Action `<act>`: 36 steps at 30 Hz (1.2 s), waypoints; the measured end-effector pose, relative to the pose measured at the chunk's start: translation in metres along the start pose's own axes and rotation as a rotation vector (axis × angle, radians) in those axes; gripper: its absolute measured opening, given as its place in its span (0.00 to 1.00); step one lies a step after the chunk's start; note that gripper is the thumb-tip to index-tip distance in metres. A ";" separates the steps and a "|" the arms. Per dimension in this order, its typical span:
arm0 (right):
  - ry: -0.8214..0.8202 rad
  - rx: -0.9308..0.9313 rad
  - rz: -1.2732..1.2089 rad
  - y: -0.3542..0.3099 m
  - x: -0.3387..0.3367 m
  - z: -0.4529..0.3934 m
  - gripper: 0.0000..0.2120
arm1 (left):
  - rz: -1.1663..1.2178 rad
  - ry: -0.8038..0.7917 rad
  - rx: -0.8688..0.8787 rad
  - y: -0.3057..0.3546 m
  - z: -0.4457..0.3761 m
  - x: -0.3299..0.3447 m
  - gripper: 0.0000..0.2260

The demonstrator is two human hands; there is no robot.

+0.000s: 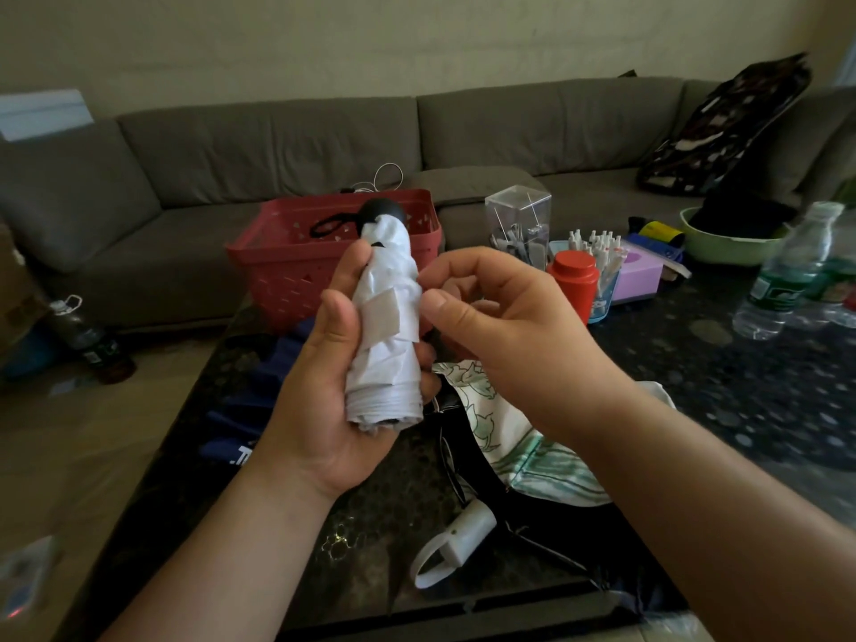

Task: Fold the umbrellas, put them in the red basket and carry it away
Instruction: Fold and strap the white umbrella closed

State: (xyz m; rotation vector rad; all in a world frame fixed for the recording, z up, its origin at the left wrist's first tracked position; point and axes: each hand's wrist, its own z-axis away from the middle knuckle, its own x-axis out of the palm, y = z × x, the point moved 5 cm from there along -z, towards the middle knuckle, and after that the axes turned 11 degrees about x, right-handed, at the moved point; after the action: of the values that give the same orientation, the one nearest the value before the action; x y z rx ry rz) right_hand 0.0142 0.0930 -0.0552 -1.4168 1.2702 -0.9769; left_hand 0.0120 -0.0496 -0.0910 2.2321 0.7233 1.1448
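The left hand (324, 386) is wrapped round the rolled white umbrella (387, 326), holding it up above the table's (695, 386) middle, its length running away from the person, black knob toward the red basket (296, 266) at the far left corner. The right hand (505, 317) sits just beside the strap, fingers curled; whether it pinches anything I cannot tell. The basket lies straight ahead of the knob.

Grey-brown L-shaped sofa (287, 145) along plain beige wall (370, 39). Dark speckled stone coffee table (695, 386) in front. Light wood-tone floor (92, 456) at left. Dim, soft lighting.
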 end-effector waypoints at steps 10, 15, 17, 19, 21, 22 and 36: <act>-0.027 0.095 0.034 0.001 -0.006 0.002 0.06 | 0.044 -0.062 -0.094 -0.016 0.002 0.001 0.26; 0.059 0.174 0.057 0.011 -0.009 -0.001 0.10 | 0.124 -0.067 -0.151 -0.019 0.004 0.005 0.27; 0.046 0.182 0.027 0.011 -0.006 0.000 0.10 | 0.154 -0.068 -0.166 -0.019 0.005 0.004 0.26; 0.051 0.176 0.029 0.011 -0.005 0.001 0.09 | 0.145 -0.062 -0.165 -0.016 0.005 0.003 0.26; 0.091 0.166 0.050 0.010 -0.007 0.000 0.08 | 0.110 -0.031 -0.147 -0.013 0.003 0.001 0.27; 0.117 0.173 0.051 0.011 -0.007 -0.001 0.08 | 0.077 -0.010 -0.129 -0.010 0.002 0.000 0.28; -0.051 0.441 -0.026 0.028 0.016 0.005 0.12 | -0.371 0.299 0.186 0.004 -0.002 -0.005 0.13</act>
State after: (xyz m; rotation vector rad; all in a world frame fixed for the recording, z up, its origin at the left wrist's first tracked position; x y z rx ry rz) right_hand 0.0150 0.0783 -0.0843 -1.1066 0.9275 -1.1484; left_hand 0.0086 -0.0557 -0.0902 1.9696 1.3525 1.2714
